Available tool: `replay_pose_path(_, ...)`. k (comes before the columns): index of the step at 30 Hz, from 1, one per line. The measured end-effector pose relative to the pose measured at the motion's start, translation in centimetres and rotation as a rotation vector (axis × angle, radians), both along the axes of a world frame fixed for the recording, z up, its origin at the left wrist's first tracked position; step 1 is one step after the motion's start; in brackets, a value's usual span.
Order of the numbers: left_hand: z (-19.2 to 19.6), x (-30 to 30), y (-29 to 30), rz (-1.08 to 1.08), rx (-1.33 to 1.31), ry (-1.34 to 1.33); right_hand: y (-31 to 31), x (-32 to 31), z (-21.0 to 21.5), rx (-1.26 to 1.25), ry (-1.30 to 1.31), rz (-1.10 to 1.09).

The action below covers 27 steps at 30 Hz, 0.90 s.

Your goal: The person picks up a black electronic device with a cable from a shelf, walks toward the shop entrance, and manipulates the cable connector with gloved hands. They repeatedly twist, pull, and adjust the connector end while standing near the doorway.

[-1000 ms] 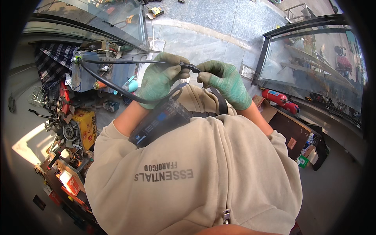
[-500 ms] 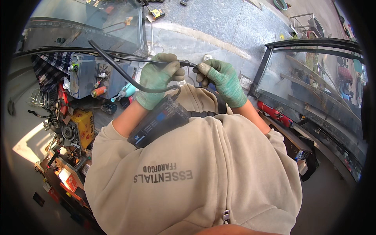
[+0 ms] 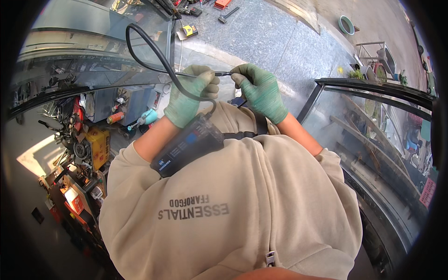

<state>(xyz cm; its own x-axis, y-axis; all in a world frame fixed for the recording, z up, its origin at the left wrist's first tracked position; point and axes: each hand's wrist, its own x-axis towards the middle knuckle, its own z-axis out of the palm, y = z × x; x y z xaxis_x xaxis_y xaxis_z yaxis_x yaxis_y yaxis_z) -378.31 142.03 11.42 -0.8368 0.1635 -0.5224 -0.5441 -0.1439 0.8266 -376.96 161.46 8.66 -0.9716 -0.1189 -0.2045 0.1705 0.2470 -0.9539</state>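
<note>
Both hands wear green gloves with greyish fingertips. My left hand (image 3: 191,95) is closed round a thick black cable (image 3: 163,58), which loops up and back down to a black box-shaped power pack (image 3: 189,147). The pack lies tilted against my chest beside my left forearm. A small black cable connector (image 3: 223,73) spans the gap between the two hands. My right hand (image 3: 261,91) pinches the connector's right end between thumb and fingers. Below this hand a thin black cord (image 3: 242,103) shows; where it joins is hidden.
Glass panels in dark frames (image 3: 373,86) stand on both sides. A hammer (image 3: 228,15) and a yellow-black box (image 3: 189,31) lie on the grey floor ahead. Grey cases (image 3: 133,102), a light-blue spray bottle (image 3: 145,117) and cluttered tools are at left.
The view has shifted, bringing more floor and a hammer into sight. The cable loop stands higher and rounder. My hands stay close together at the connector, with more of it showing between them.
</note>
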Motion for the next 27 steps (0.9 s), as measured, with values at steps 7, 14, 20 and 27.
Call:
replay_pose_path(7, 1.2, -2.4, 3.1, -0.096, 0.048, 0.15, 3.7, -2.6, 1.0, -0.679, -0.617, 0.106)
replay_pose_path(14, 1.4, -5.5, 2.7, -0.082, -0.056, 0.069, 2.6, -3.4, 2.9, -0.37, -0.396, 0.158)
replay_pose_path(20, 1.2, -6.6, 0.8, -0.064, -0.025, 0.031, 0.5, -3.8, 3.4, -0.16, -0.192, 0.101)
replay_pose_path(27, 0.7, -7.6, -0.5, -0.026, 0.147, -0.06, -0.7, -4.5, 3.3, -0.595, -0.441, 0.073)
